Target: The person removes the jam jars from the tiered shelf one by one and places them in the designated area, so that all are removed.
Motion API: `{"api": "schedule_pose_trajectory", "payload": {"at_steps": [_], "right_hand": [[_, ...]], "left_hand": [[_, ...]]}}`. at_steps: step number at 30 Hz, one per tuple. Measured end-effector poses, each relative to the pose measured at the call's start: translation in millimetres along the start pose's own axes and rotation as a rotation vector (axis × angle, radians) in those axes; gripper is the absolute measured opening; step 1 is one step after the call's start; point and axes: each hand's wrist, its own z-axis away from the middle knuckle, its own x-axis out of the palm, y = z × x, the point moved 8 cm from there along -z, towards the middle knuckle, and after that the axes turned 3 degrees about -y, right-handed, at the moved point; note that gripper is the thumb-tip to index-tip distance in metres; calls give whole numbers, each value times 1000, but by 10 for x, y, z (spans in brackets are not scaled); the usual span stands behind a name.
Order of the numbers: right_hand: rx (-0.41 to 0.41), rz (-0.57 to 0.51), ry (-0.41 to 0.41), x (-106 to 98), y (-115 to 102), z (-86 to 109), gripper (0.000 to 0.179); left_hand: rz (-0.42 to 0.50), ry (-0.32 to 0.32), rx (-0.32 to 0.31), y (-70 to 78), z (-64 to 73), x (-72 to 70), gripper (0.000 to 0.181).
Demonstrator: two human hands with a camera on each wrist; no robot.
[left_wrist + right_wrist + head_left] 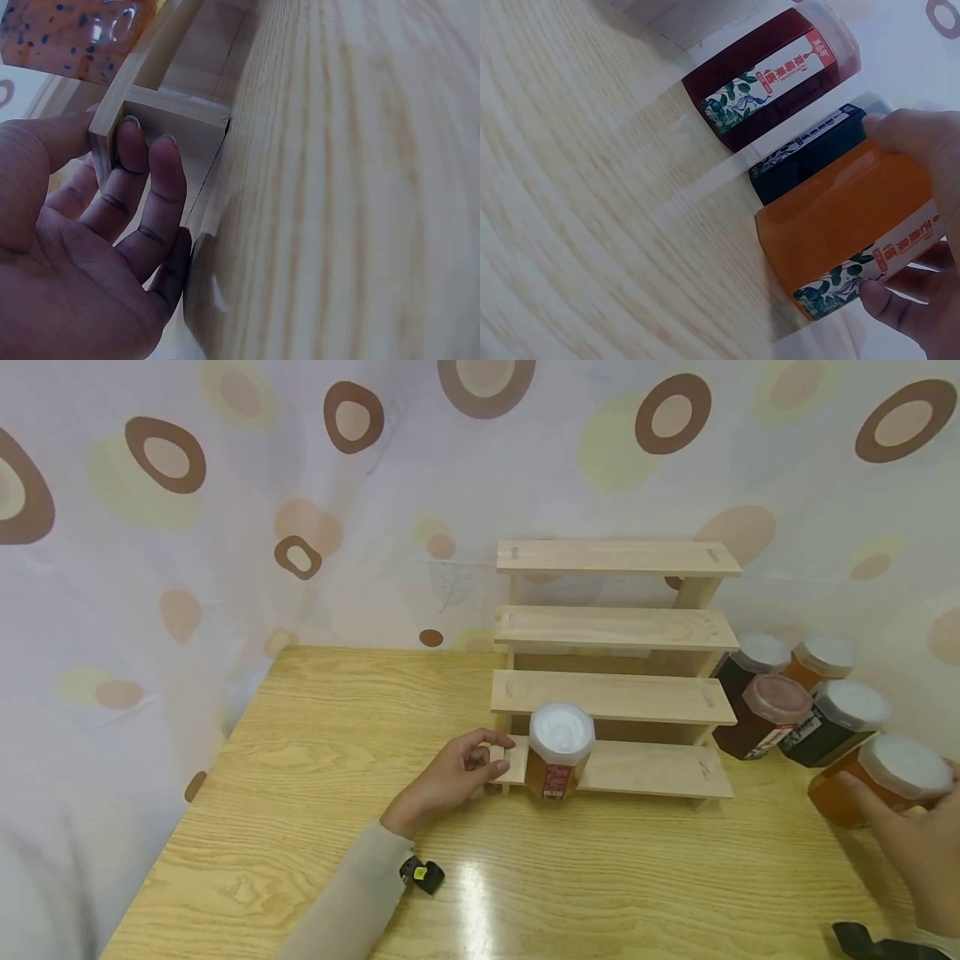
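Observation:
My left hand (448,777) pinches the left end of the lowest board of a stepped wooden rack (648,767). In the left wrist view the thumb lies on the board's edge (105,142) and fingertips curl beneath it. Just right of that hand, a honey-coloured jar (558,752) with a white lid and red label stands on the same board. At the far right, my right hand (918,852) grips an orange jar (840,199) with a white lid and a leaf-patterned label, thumb on one side and fingers on the other.
Right of the rack stand a dark red jar (768,714), a dark green jar (836,722), a blackish jar (750,658) and another orange jar (821,660). The rack has several tiers on a wood-grain table (337,710). A patterned curtain (420,485) hangs behind.

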Motion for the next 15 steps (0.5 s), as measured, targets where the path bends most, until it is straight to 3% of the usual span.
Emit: {"api": "schedule_pose_trajectory", "payload": {"at_steps": [7,11,15], "right_hand": [[-23,30,103,-105,-126,-2,76],[74,117,123,-164,-149,-56,71],[152,107,82,-199,-169,-113,61]], "left_hand": [[7,-6,-2,20,-9,6,30],[-4,-10,7,34,-15,5,31],[-13,-8,5,45,-11,4,31]]}}
